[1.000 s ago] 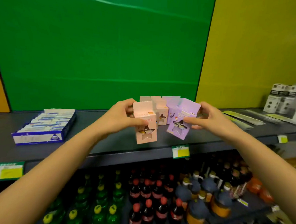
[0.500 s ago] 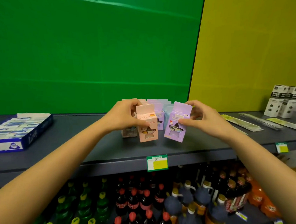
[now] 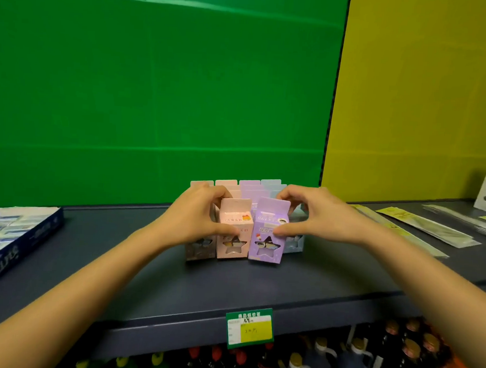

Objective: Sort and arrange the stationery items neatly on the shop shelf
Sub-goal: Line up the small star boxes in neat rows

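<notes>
Left hand: fingers closed around the pink box, thumb across its front.
Right hand: fingers pinching the purple box, thumb on its front face.
Pink and purple boxes: upright side by side, touching, apparently resting on the shelf, though their bottom edges are hard to judge.
Box rows: pink, purple and pale blue ones stand just behind.
Blue tray: well apart, at the left.
Price tag: on the shelf's front edge.
</notes>
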{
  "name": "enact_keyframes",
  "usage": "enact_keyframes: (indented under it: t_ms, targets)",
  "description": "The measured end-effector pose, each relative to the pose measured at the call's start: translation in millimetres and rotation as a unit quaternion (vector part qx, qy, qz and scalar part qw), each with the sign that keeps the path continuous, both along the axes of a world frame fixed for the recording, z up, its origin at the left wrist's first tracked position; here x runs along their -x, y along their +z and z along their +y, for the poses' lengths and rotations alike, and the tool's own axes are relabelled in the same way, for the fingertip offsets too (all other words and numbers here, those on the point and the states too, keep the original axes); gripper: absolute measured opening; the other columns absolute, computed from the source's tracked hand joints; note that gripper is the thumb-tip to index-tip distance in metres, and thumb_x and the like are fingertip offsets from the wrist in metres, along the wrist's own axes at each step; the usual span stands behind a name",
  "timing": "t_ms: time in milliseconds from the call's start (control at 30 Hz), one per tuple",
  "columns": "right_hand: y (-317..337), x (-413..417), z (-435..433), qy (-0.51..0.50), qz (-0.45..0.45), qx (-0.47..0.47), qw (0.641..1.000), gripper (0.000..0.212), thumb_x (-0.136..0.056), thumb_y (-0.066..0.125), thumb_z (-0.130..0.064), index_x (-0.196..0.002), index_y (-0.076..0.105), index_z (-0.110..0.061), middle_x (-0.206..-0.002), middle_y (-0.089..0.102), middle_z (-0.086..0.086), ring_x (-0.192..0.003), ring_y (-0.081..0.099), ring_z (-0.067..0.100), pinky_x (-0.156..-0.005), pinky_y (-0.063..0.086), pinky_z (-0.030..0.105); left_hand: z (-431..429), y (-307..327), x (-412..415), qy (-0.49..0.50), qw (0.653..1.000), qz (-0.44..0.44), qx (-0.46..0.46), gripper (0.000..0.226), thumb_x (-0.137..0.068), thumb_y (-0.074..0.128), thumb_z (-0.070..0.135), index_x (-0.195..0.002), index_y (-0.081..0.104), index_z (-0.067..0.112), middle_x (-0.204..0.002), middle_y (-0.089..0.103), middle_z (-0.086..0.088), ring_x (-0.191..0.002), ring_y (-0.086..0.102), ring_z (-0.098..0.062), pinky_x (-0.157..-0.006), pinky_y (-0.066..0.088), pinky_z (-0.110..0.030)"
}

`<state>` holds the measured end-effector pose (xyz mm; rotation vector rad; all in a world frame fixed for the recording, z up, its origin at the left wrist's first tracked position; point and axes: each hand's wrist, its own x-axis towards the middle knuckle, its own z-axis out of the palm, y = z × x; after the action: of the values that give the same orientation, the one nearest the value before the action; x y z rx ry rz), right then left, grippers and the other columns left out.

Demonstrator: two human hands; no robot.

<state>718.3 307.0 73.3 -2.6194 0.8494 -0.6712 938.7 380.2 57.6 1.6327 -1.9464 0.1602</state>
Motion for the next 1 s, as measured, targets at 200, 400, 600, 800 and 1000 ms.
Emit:
enact_keyframes:
  t_ms: [200, 400, 600, 800, 1000]
  targets:
    - [-10.1, -11.0, -17.0, -0.005, 0.033, 0.086, 0.996, 0.049, -0.071, 0.074, -0.042, -0.111, 0.053, -0.024, -0.104, 0.053, -0.013, -0.099, 0.049, 0.006, -0.076, 0.037, 0.018, -8.9, -10.6, -12.8, 0.013, 0.998, -0.055, 0.02, 0.072, -0.053, 0.048, 0.071, -0.095, 0.062, 0.014, -0.09, 0.062, 0.0, -0.084, 0.039, -0.018, -0.076, 0.04, -0.036]
    - [-21.1, -18.3, -32.9, -0.011, 0.03, 0.157, 0.987, 0.045, -0.075, 0.067, -0.049, -0.112, 0.053, -0.029, -0.111, 0.059, -0.009, -0.097, 0.039, 0.008, -0.081, 0.026, 0.027, -8.8, -16.0, -14.1, 0.042, 0.99, -0.117, 0.075, 0.07, -0.064, 0.044, 0.066, -0.113, 0.059, 0.018, -0.103, 0.063, 0.001, -0.089, 0.036, -0.012, -0.075, 0.028, -0.03]
    - [-28.1, -19.8, -44.6, -0.025, 0.008, 0.229, 0.973, 0.051, -0.08, 0.062, -0.051, -0.124, 0.053, -0.027, -0.121, 0.055, -0.006, -0.115, 0.04, 0.015, -0.086, 0.022, 0.026, -8.2, -20.4, -12.8, 0.081, 0.971, -0.204, 0.096, 0.059, -0.076, 0.042, 0.061, -0.113, 0.06, 0.019, -0.103, 0.062, -0.001, -0.097, 0.036, -0.014, -0.075, 0.022, -0.029]
    - [-37.3, -13.7, -47.0, -0.028, -0.068, 0.145, 0.987, 0.062, -0.084, 0.045, -0.058, -0.137, 0.041, -0.026, -0.14, 0.04, -0.007, -0.128, 0.031, 0.011, -0.097, 0.02, 0.023, -5.5, -31.7, -10.0, 0.087, 0.985, -0.095, 0.114, 0.076, -0.076, 0.041, 0.063, -0.138, 0.038, 0.019, -0.14, 0.039, 0.007, -0.127, 0.026, -0.008, -0.101, 0.018, -0.024]
    - [-52.6, -8.5, -45.8, -0.075, -0.332, -0.316, 0.886, 0.053, -0.096, 0.02, -0.052, -0.143, 0.027, -0.031, -0.14, 0.037, -0.018, -0.129, 0.033, 0.0, -0.109, 0.016, 0.024, 6.9, -30.3, 11.4, 0.11, 0.868, 0.481, 0.058, 0.048, -0.096, 0.024, 0.046, -0.141, 0.022, 0.029, -0.143, 0.026, 0.021, -0.131, 0.028, -0.003, -0.108, 0.024, -0.02]
